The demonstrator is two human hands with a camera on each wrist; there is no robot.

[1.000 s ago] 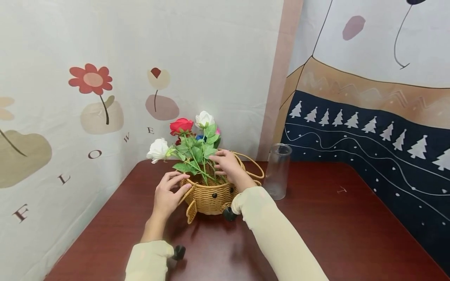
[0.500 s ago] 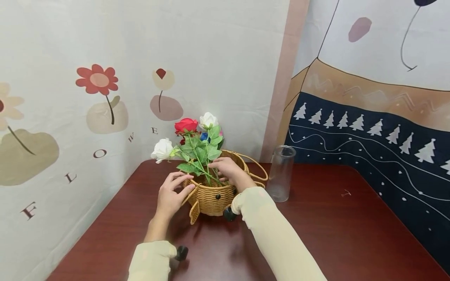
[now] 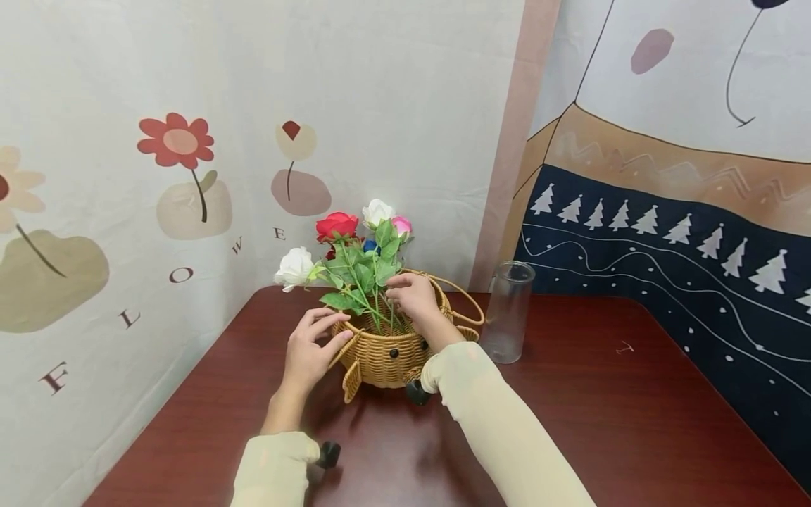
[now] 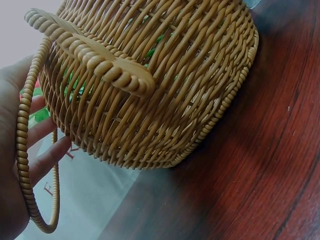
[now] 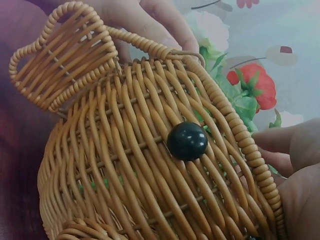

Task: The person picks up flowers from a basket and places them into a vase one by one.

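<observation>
A woven fish-shaped basket [image 3: 374, 366] with black bead eyes holds several artificial roses: a red rose [image 3: 337, 225], white rose [image 3: 294, 268], another white rose [image 3: 378, 213], pink rose [image 3: 402, 226] and blue rose [image 3: 371, 246]. My left hand [image 3: 310, 350] touches its left rim with nearly straight fingertips; in the left wrist view the handle [image 4: 22, 135] loops across that hand. My right hand [image 3: 415, 299] reaches over the opening and seems to pinch a stem of the pink rose. Leaves and the basket wall hide the exact contact.
A clear glass vase [image 3: 507, 310] stands right of the basket, close to its tail handle [image 3: 465, 296]. The reddish-brown table [image 3: 602, 401] extends to both sides and toward me. Printed cloth [image 3: 412, 127] hangs behind it.
My right hand has risen slightly among the stems. The pink rose has come up into fuller view behind the leaves. My left hand stays at the basket rim.
</observation>
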